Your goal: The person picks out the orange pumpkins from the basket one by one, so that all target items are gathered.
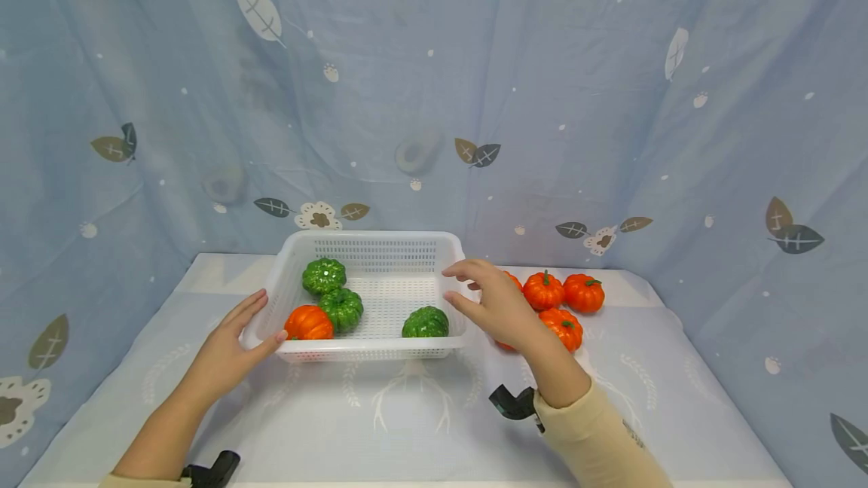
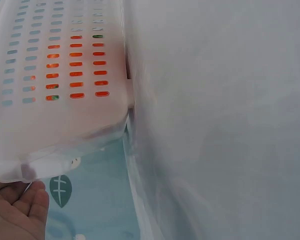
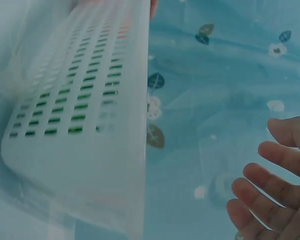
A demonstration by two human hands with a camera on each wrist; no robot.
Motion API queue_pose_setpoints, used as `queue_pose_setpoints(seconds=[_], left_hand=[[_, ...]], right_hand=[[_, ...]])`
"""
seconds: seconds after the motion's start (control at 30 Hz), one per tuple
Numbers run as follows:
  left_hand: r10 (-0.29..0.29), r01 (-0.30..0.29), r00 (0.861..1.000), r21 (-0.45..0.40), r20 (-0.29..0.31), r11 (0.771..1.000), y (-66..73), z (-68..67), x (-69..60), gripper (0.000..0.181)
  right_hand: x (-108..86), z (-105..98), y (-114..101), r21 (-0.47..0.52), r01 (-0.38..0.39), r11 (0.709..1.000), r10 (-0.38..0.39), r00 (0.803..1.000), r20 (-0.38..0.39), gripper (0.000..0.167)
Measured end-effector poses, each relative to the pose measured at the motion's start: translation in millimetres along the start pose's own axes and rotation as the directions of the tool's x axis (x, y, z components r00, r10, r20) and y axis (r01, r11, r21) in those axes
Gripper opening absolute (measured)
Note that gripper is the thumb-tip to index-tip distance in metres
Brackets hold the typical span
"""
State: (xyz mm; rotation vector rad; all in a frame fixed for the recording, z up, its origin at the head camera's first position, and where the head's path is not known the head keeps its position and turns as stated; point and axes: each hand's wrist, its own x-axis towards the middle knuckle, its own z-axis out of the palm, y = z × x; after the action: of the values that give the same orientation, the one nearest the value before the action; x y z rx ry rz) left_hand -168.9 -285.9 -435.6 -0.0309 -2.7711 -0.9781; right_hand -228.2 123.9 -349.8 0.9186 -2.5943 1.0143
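Observation:
A white perforated plastic basket sits on the table. Inside are an orange toy pumpkin and two green toy pumpkins at the left, plus another green pumpkin at the front right. My left hand rests against the basket's left end, its fingers along the side and the thumb at the front corner. Over the right rim hovers my right hand, fingers spread and bent a little, holding nothing. In the right wrist view its fingers stand apart from the basket wall.
Several orange pumpkins lie on the table right of the basket, partly hidden by the right hand and forearm. A blue patterned curtain hangs behind and at both sides. The pale cloth-covered table extends in front.

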Motion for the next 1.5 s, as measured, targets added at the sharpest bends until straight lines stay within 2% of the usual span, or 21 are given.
queue_pose_setpoints(seconds=[0.27, 0.63, 0.93, 1.17, 1.37, 1.5], left_hand=[[-0.008, 0.008, 1.0, 0.003, 0.009, 1.0, -0.6, 0.4, -0.5, 0.09], [0.002, -0.002, 1.0, 0.005, -0.003, 1.0, 0.7, -0.2, -0.7, 0.089], [0.001, -0.001, 1.0, -0.004, 0.005, 1.0, 1.0, -2.3, -0.5, 0.091], [0.0, 0.0, 1.0, -0.006, 0.012, 1.0, 2.4, -3.4, -0.2, 0.091], [-0.005, 0.005, 1.0, -0.006, 0.008, 1.0, 3.0, -4.1, -0.6, 0.091], [0.01, -0.01, 1.0, -0.011, 0.006, 1.0, 1.9, -4.0, 0.1, 0.091]], right_hand=[[20.5, 25.1, -17.6, 0.093, 0.04, 0.995, -0.045, 0.998, 0.049, 0.033], [51.1, 75.0, -33.9, 0.069, 0.051, 0.996, -0.064, 0.978, 0.196, 0.034], [71.6, 116.0, -53.6, 0.022, 0.053, 0.998, -0.057, 0.946, 0.319, 0.037], [87.1, 144.8, -59.3, 0.031, 0.046, 0.998, -0.054, 0.93, 0.364, 0.036], [96.6, 159.0, -64.8, 0.017, 0.064, 0.998, -0.066, 0.917, 0.392, 0.039], [98.9, 165.6, -66.5, 0.011, 0.02, 1.0, -0.023, 0.915, 0.403, 0.04]])
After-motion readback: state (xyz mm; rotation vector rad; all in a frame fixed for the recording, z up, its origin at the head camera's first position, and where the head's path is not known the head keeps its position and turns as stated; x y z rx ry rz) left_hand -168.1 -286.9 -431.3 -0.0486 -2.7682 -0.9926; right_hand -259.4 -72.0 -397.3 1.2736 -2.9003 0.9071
